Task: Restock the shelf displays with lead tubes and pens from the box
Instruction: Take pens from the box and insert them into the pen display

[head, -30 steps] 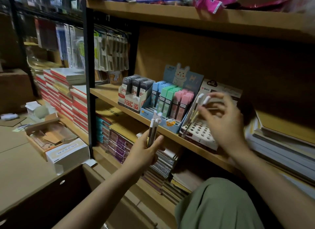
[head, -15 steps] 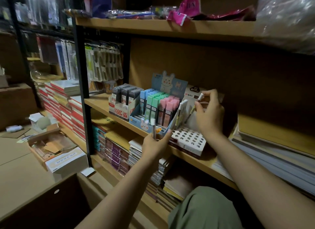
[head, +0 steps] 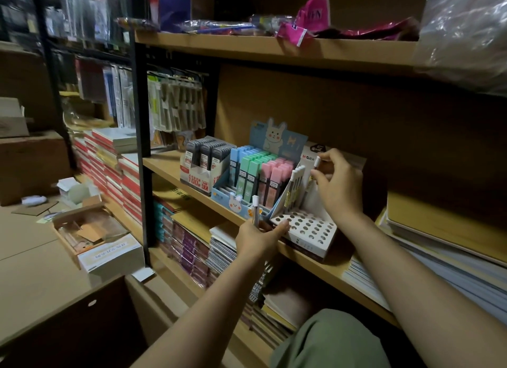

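A white-capped pen [head: 255, 210] is held upright in the left hand [head: 258, 240], whose fingers are curled round its lower part, with the thumb stretched toward the front corner of the white pen display [head: 307, 230]. This hand is seen at the front edge of the wooden shelf [head: 162, 163]. A second pen [head: 315, 173] is pinched between the thumb and fingers of the right hand [head: 338, 186], which is raised over the back of the white pen display; the pen's white cap is seen above the fingers, while its lower end is hidden among the pens already standing there. A few pens [head: 295, 188] are lodged upright in the rear holes on the display's left side (most of the round holes in the perforated top are seen unfilled).

Just left of that display, touching it, a blue rabbit-printed display [head: 277, 137] is seen holding rows of blue, green and pink lead tubes [head: 251, 173]. Further left a white and red carton [head: 196, 178] is filled with dark grey lead tubes [head: 208, 153]. Stacked notebooks [head: 219, 251] are kept on the lower shelf, and an open cardboard box [head: 90, 230] is seen on the floor to the left
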A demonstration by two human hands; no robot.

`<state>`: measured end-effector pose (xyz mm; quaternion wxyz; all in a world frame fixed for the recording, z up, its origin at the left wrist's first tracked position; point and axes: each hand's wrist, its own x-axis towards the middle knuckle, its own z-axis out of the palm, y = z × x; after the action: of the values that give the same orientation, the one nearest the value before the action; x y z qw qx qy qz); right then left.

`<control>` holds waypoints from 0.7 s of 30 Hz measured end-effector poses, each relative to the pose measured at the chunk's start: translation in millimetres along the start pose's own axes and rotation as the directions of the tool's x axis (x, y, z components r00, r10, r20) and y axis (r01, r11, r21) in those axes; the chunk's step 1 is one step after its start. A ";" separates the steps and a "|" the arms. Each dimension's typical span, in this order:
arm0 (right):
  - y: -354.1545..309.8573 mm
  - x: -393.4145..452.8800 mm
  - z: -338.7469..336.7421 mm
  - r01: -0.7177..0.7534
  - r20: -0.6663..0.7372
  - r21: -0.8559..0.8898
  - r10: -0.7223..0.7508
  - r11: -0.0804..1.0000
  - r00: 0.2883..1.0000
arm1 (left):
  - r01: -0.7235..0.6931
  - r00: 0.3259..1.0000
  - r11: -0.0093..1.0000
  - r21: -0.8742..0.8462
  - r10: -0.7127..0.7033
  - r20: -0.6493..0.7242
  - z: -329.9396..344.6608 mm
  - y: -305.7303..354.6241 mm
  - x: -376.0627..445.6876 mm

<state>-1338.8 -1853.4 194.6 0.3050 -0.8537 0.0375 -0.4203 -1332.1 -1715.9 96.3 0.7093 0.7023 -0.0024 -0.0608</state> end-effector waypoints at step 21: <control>-8.2 -45.8 -12.2 -0.086 0.280 0.180 0.033 0.980 0.960 | 0.125 0.884 0.942 -0.311 0.037 0.467 -42.9 12.5 -23.0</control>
<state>-1378.9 -1838.0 172.9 0.4001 -0.8692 -0.0198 -0.2898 -1350.1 -1671.0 110.0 0.7942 0.5372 -0.1463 -0.2435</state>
